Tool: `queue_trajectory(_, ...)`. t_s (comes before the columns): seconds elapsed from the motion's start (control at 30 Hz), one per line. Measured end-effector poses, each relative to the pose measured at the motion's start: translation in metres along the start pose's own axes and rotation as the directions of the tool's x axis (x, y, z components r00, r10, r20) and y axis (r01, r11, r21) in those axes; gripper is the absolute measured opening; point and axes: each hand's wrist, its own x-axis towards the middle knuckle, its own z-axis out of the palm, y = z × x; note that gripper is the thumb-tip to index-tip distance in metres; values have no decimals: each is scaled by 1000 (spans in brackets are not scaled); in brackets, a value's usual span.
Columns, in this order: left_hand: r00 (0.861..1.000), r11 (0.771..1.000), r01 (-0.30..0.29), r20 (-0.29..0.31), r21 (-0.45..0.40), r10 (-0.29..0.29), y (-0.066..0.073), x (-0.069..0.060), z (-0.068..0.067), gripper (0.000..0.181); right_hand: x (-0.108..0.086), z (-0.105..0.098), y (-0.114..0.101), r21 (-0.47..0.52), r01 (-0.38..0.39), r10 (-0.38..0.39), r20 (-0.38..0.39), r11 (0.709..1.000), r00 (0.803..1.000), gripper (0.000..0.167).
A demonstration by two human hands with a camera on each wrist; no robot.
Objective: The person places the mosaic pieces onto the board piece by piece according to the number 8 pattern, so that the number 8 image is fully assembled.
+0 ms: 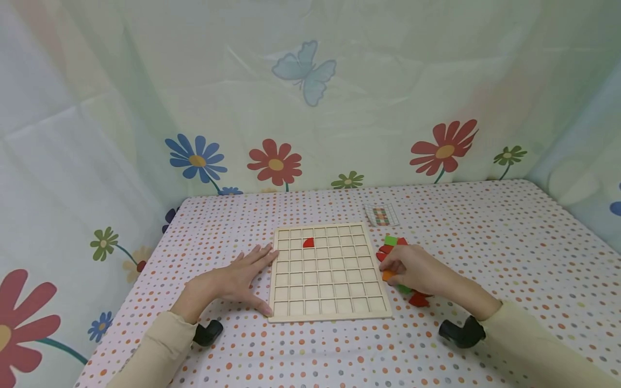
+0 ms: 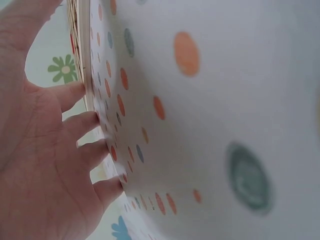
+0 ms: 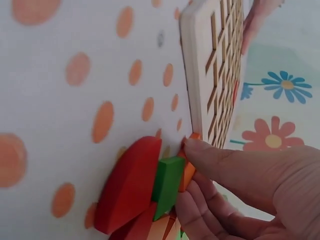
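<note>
A square wooden grid board (image 1: 335, 277) lies on the spotted cloth, with one red quarter-round piece (image 1: 309, 243) in a cell of its upper part. Fingers spread, my left hand (image 1: 237, 280) rests along the board's left edge, its thumb by the near corner. To the right of the board, my right hand (image 1: 417, 268) is over a pile of coloured pieces. In the right wrist view its thumb and fingers pinch an orange block (image 3: 188, 172). Beside that lie a green block (image 3: 168, 185) and a red curved block (image 3: 131, 185). The hand hides part of the pile.
A small printed pattern card (image 1: 381, 215) lies behind the pile, near the board's far right corner. A light green piece (image 1: 391, 241) and a red piece (image 1: 419, 299) show at the pile's ends. A flowered cloth backdrop (image 1: 359, 145) stands behind the table.
</note>
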Motion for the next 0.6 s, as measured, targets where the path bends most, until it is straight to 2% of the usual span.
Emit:
queue_trajectory(0.4, 999, 1000, -27, -18, 0, 27, 1, 0, 2, 126, 1, -1, 0, 29, -11, 11, 16, 1000, 1000, 23)
queue_trajectory(0.6, 997, 999, -50, -51, 15, 50, -1, -2, 4, 125, -1, -1, 0, 33, -9, 9, 5, 999, 1000, 22)
